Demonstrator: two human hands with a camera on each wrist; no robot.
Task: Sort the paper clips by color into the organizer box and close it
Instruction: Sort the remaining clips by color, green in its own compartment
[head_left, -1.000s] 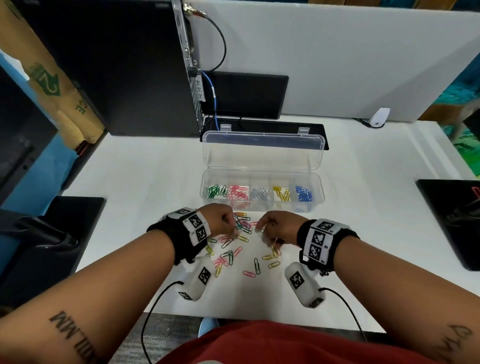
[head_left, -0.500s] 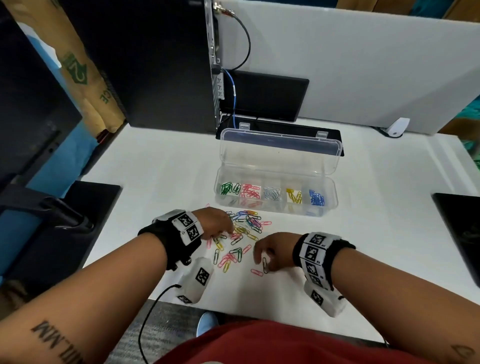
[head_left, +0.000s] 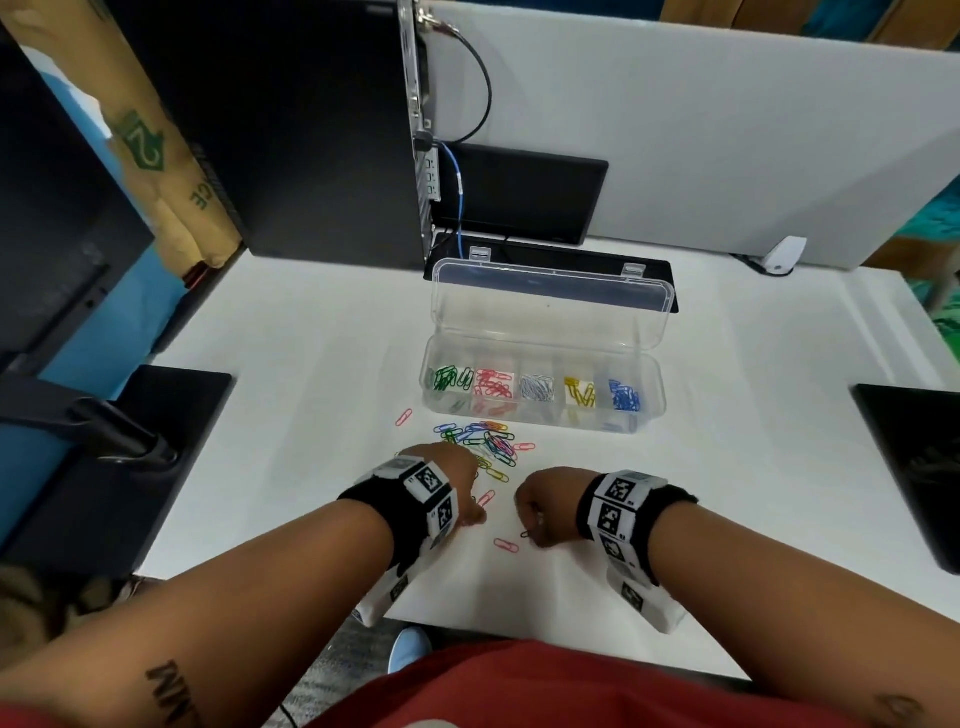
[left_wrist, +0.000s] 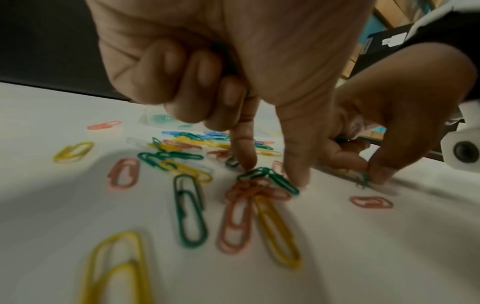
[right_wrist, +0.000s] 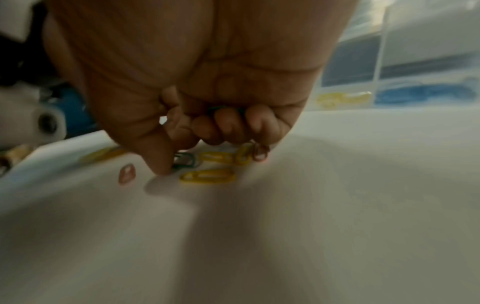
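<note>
The clear organizer box (head_left: 649, 410) stands open with its lid up and holds green, pink, white, yellow and blue clips in separate compartments. Loose mixed clips (head_left: 485, 441) lie in front of it. My left hand (head_left: 475, 514) pinches a green clip (left_wrist: 262, 174) on the table between forefinger and thumb, its other fingers curled. My right hand (head_left: 530, 527) pinches another green clip (left_wrist: 363, 180) against the table, with its other fingers curled too. In the right wrist view the thumb (right_wrist: 158, 160) touches down beside a dark green clip (right_wrist: 185, 159).
A black computer tower (head_left: 291, 130) and a flat black device (head_left: 524, 200) stand behind the box. Black pads lie at the table's left (head_left: 130, 457) and right (head_left: 914, 467) edges. A single pink clip (head_left: 505, 545) lies between my hands, and the front edge is close.
Both hands have drawn back from the pile toward me. The right hand has dropped onto a green clip nearer the front edge. The box has not moved.
</note>
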